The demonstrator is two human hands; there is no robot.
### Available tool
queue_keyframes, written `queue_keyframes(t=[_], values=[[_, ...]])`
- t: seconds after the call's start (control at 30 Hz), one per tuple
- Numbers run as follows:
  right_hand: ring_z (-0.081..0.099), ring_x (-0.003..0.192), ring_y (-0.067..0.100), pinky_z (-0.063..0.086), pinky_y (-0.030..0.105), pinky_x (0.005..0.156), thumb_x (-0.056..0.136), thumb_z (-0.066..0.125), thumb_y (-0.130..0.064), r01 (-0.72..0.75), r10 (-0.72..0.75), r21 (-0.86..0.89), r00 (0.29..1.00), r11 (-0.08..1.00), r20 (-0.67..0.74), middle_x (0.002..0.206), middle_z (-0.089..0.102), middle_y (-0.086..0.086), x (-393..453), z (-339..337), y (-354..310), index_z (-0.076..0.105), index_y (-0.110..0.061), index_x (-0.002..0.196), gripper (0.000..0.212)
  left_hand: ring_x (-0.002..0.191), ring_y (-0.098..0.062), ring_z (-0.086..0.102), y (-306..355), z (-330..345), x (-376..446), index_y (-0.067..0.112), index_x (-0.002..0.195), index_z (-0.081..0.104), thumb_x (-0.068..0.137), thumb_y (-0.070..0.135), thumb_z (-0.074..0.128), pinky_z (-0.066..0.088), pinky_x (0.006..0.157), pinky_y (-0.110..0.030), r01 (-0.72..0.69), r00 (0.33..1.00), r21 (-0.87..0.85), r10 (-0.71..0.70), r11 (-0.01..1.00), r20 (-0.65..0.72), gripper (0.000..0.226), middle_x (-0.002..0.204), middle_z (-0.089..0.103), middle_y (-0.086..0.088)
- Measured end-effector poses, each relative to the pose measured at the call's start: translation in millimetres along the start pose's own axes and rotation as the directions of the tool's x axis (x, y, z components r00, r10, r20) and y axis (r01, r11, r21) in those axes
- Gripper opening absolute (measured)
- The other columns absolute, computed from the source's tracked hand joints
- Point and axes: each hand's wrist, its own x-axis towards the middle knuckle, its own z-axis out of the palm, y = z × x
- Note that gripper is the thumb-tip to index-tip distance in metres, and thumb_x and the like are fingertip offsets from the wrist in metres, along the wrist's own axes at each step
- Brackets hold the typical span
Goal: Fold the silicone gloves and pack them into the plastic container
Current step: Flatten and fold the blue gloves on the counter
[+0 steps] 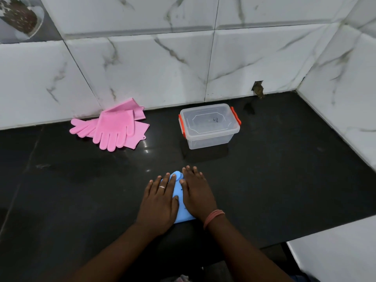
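1. The blue glove [179, 197] is lying near the table's [284, 180] front edge, about midway along it. It looks soft, light and floppy; being silicone, it is likely grippy on the table but springy, so a fold may be trying to open again.
2. The left hand [159, 202] and right hand [196, 195] are both pressing flat on the glove with straight fingers, side by side, gripping nothing. Only a strip of glove is showing between them and at their tips.
3. To lift it, pinching the folded stack across its middle looks best.
4. The pink gloves [110, 127] are lying heaped at the back edge, left side, well apart from the hands.
5. The container [209, 127] is standing near the back edge, its lid on.
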Motion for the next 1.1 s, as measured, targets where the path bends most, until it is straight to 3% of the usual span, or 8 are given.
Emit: queue_keyframes(t=[0.1,0.3,0.43,0.5,0.67,0.77,0.97,1.1], values=[[0.029,0.149,0.013,0.017,0.023,0.121,0.107,0.038,-0.024,-0.186,0.209,0.337,0.977,0.923,-0.033,0.157,0.040,-0.001,-4.8,-18.6,1.8,0.042,-0.019,0.151,0.044,0.141,-0.028,0.048,-3.0,-17.1,19.8,0.026,0.159,0.035,0.088,0.056,0.047,0.034,0.114,-0.048,0.127,0.989,-0.098,-0.118,0.987,0.094,0.078,0.157,0.047,-0.003],[0.055,0.124,0.015,0.045,0.034,0.107,0.102,0.045,-0.011,-0.353,0.535,0.518,0.805,0.779,-0.256,0.135,0.060,0.000,-30.1,-31.0,-8.0,0.056,-0.018,0.135,0.036,0.113,-0.021,0.063,-18.2,-42.4,58.0,0.029,0.137,0.053,0.065,0.057,0.082,0.052,0.096,-0.039,0.292,0.874,-0.211,-0.171,0.933,0.454,0.082,0.127,0.065,-0.001],[0.054,0.121,0.029,0.039,0.045,0.108,0.097,0.052,-0.012,-0.520,0.705,0.491,0.615,0.699,-0.352,0.128,0.059,0.014,-55.4,-24.1,-20.7,0.059,-0.006,0.128,0.032,0.086,-0.012,0.070,-27.7,-46.4,52.5,0.023,0.097,0.069,0.055,0.056,0.092,0.052,0.068,-0.029,0.537,0.765,-0.406,-0.223,0.740,0.604,0.058,0.096,0.074,0.004],[0.053,0.120,0.033,0.039,0.044,0.107,0.098,0.052,-0.021,-0.610,0.795,0.526,0.550,0.592,-0.258,0.127,0.056,0.017,-68.2,-16.6,-28.7,0.058,-0.003,0.125,0.033,0.085,-0.017,0.078,-34.5,-48.4,46.8,0.018,0.096,0.076,0.051,0.057,0.093,0.060,0.076,-0.032,0.653,0.682,-0.507,-0.145,0.563,0.717,0.062,0.092,0.081,0.001],[0.060,0.093,0.025,0.050,0.044,0.085,0.097,0.052,-0.032,-0.493,0.719,0.619,0.673,0.611,-0.174,0.097,0.064,0.010,-93.1,2.9,-55.0,0.058,-0.016,0.088,0.019,0.117,-0.037,0.071,-38.0,-56.7,25.3,0.009,0.123,0.075,0.075,0.033,0.089,0.050,0.111,-0.054,0.753,0.608,-0.635,0.184,0.172,0.772,0.055,0.123,0.075,-0.020],[0.065,0.100,0.015,0.055,0.040,0.087,0.095,0.060,-0.042,-0.425,0.722,0.738,0.681,0.524,-0.121,0.109,0.066,0.000,-94.9,-2.0,-60.5,0.060,-0.023,0.106,0.022,0.130,-0.047,0.060,-32.6,-60.2,19.2,0.004,0.134,0.066,0.085,0.020,0.081,0.043,0.116,-0.060,0.740,0.645,-0.672,0.274,0.008,0.713,0.053,0.133,0.067,-0.030],[0.070,0.109,0.031,0.057,0.048,0.090,0.085,0.069,-0.060,-0.314,0.581,0.949,0.767,-0.029,0.272,0.117,0.074,0.011,-95.2,-23.6,-46.0,0.070,-0.023,0.120,0.052,0.118,-0.039,0.070,-6.5,-53.5,7.4,0.005,0.130,0.072,0.090,0.023,0.076,0.055,0.104,-0.050,0.767,0.641,-0.595,0.314,-0.240,0.700,0.044,0.133,0.068,-0.025],[0.073,0.102,0.032,0.061,0.048,0.081,0.085,0.073,-0.051,-0.326,0.584,0.941,0.783,0.093,0.214,0.112,0.075,0.012,-79.0,-55.9,-20.6,0.072,-0.020,0.116,0.044,0.127,-0.043,0.063,16.9,-45.3,14.7,0.009,0.132,0.069,0.093,0.027,0.071,0.048,0.111,-0.057,0.728,0.681,-0.626,0.187,-0.280,0.708,0.043,0.131,0.070,-0.024]])
